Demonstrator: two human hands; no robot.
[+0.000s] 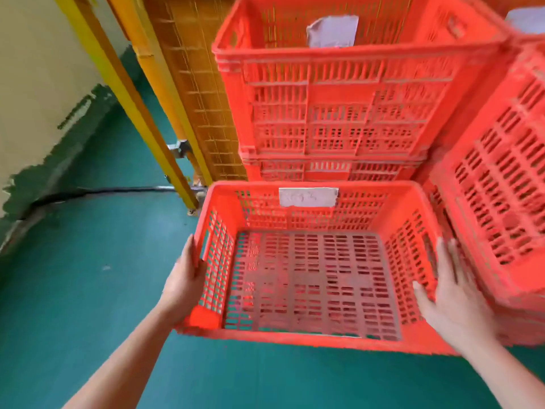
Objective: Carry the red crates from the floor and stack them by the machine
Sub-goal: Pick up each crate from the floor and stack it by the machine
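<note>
Red crate (309, 278) hangs empty between my palms above the green floor (73, 290): my left hand (184, 286) clamps its left wall, my right hand (451, 296) presses flat, fingers spread, against the right wall. Just beyond it stands a stack of crates (336, 93), another stack (501, 187) on the right, yellow mesh guard (194, 84) at left.

Green floor (88, 290) lies open on the left. Stacked crates (333, 113) block ahead; another stack (501, 187) crowds the right hand (454, 296), apparently touching.
</note>
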